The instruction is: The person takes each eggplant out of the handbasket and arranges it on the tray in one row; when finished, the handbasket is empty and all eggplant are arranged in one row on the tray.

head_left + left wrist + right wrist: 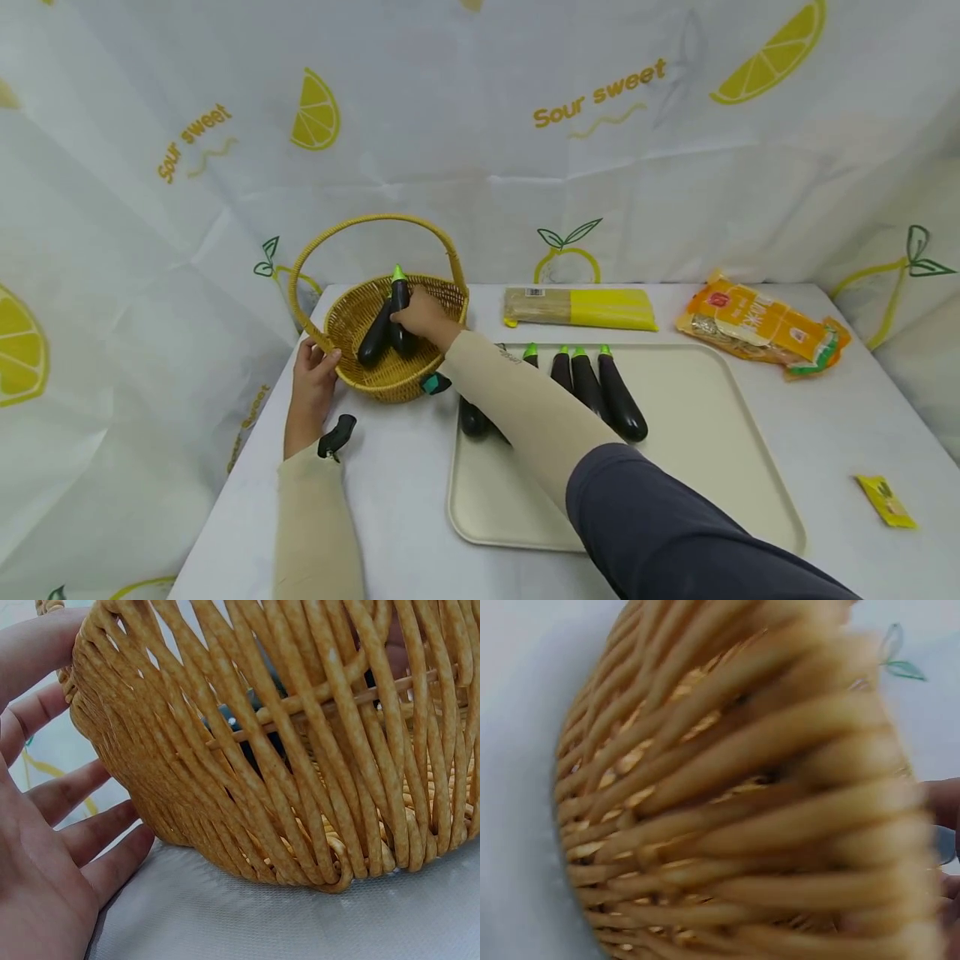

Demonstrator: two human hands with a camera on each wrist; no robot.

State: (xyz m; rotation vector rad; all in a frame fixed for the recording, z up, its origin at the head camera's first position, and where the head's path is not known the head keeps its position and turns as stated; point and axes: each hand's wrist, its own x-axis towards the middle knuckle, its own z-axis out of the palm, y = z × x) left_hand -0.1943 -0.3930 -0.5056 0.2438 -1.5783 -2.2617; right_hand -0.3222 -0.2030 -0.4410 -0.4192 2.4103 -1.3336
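A yellow-brown wicker basket [386, 387] with a tall arched handle stands at the table's back left. Over its inside, my right hand [424, 315] grips a dark eggplant [401, 300] with a green stem end. A second eggplant [372, 342] lies in the basket beside it. Against the basket's left side rests my left hand [315, 379]; in the left wrist view its fingers [71, 791] are spread and fairly straight along the wicker. The right wrist view is mostly filled by the basket's weave [727, 802], with parts of fingers at the right edge.
A cream tray [697, 467] holds several more eggplants [621, 404], partly hidden by my right sleeve. Behind it lies a yellow-and-clear packet of thin sticks or noodles [611, 310]. An orange bag [761, 327] sits back right, a small yellow sachet [886, 502] front right.
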